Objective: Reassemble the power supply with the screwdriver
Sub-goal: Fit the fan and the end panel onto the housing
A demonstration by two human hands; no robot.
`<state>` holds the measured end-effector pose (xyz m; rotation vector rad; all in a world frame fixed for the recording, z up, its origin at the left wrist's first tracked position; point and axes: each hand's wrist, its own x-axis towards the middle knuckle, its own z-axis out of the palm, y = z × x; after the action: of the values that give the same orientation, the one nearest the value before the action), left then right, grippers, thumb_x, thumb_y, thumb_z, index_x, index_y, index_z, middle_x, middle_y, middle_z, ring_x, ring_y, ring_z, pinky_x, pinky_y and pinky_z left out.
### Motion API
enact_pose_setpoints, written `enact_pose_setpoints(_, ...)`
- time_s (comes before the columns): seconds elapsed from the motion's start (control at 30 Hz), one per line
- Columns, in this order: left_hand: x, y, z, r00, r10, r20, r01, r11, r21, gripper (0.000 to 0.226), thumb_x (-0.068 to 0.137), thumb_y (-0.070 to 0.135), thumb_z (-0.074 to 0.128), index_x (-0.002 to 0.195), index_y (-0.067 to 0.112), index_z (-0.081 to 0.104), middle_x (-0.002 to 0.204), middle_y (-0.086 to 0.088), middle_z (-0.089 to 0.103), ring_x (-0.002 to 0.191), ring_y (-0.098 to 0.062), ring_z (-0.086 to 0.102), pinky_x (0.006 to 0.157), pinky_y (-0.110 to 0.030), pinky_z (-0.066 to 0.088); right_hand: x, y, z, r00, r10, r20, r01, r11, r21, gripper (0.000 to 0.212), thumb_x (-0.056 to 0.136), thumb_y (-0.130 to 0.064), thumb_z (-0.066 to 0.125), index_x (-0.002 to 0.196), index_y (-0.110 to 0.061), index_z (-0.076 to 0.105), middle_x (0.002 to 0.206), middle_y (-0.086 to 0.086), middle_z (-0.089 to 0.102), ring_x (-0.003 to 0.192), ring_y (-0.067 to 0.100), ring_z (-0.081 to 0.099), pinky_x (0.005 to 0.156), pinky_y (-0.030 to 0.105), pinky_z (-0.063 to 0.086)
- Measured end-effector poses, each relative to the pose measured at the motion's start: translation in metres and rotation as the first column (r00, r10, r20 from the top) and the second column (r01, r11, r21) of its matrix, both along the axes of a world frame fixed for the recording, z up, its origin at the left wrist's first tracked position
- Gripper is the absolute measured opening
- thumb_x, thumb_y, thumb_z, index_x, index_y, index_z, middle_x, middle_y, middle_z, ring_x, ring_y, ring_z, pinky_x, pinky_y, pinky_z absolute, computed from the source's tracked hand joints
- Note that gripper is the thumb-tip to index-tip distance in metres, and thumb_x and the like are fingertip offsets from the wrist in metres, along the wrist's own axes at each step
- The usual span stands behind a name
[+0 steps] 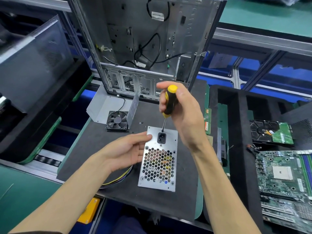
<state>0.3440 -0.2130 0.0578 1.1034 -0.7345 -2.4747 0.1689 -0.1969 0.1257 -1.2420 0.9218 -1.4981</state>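
At the mat's middle, toward its near edge: power supply (157, 159), rigid sheet metal, likely weighty, best steadied by its sides. Left hand (128, 150), fingers straight, braces its left edge. Right hand (180, 112) grips screwdriver (168, 103), tip above the socket.

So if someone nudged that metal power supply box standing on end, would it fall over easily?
Possibly. The power supply stands tall on a narrow end, so a sideways push might tip it; the left hand steadies its side. Its sheet-metal case looks stiff, and probably weighty. The wire bundle at its base looks floppy.
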Motion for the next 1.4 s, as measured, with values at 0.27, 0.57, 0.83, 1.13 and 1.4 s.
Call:
enact_pose_setpoints(0.27, -0.0016, -0.0006, -0.0013, 1.0, 0.01, -0.007, -0.01, 1.0, 0.01, 0.037, 0.09, 0.015, 0.064, 0.126, 0.008, 0.07, 0.129, -0.022, 0.067, 0.099, -0.027, 0.073, 0.092, -0.04, 0.059, -0.0018, -0.0002, -0.0038, 1.0, 0.0, -0.013, 0.0, 1.0, -0.01, 0.029, 0.106, -0.029, 0.035, 0.12, -0.014, 0.056, 0.074, -0.004, 0.05, 0.068, 0.015, 0.044, 0.067, 0.027, 0.038)
enact_pose_setpoints(0.57, 0.0003, -0.001, -0.0027, 1.0, -0.014, -0.02, 0.014, 1.0, -0.006, 0.036, 0.093, 0.016, 0.062, 0.127, 0.01, 0.07, 0.128, -0.021, 0.068, 0.098, -0.026, 0.073, 0.09, -0.04, 0.061, -0.001, -0.0015, -0.0066, 0.999, -0.048, -0.021, 0.047, 0.999, -0.027, 0.026, 0.106, -0.028, 0.041, 0.126, -0.017, 0.053, 0.073, -0.004, 0.049, 0.067, 0.016, 0.044, 0.065, 0.029, 0.039)
enact_pose_setpoints(0.83, -0.0023, -0.0021, -0.0032, 1.0, -0.015, -0.011, 0.015, 1.0, -0.009, 0.038, 0.09, 0.016, 0.064, 0.126, 0.008, 0.07, 0.132, -0.022, 0.065, 0.106, -0.029, 0.07, 0.102, -0.045, 0.052, -0.002, -0.0026, -0.005, 0.998, -0.052, 0.024, 0.053, 0.998, -0.04, 0.013, 0.101, -0.026, 0.049, 0.108, -0.017, 0.044, 0.07, -0.006, 0.046, 0.061, 0.013, 0.041, 0.059, 0.027, 0.037)
enact_pose_setpoints(1.13, -0.0022, -0.0023, -0.0028, 0.999, -0.03, -0.036, 0.029, 0.999, -0.015, 0.034, 0.093, 0.017, 0.062, 0.125, 0.01, 0.071, 0.127, -0.02, 0.069, 0.102, -0.028, 0.073, 0.09, -0.042, 0.061, 0.0004, -0.0013, -0.0022, 0.997, -0.072, 0.012, 0.072, 0.997, -0.038, 0.017, 0.099, -0.021, 0.053, 0.106, -0.016, 0.038, 0.069, -0.008, 0.05, 0.061, 0.012, 0.046, 0.059, 0.024, 0.038)
enact_pose_setpoints(1.4, -0.0027, -0.002, -0.0029, 0.999, -0.017, -0.051, 0.017, 1.0, -0.007, 0.032, 0.094, 0.016, 0.061, 0.124, 0.011, 0.071, 0.122, -0.018, 0.071, 0.096, -0.026, 0.074, 0.083, -0.037, 0.061, 0.0006, 0.0002, -0.001, 0.997, -0.079, -0.017, 0.078, 0.996, -0.042, 0.012, 0.1, -0.016, 0.053, 0.103, -0.015, 0.042, 0.074, -0.006, 0.061, 0.064, 0.014, 0.055, 0.063, 0.027, 0.045)
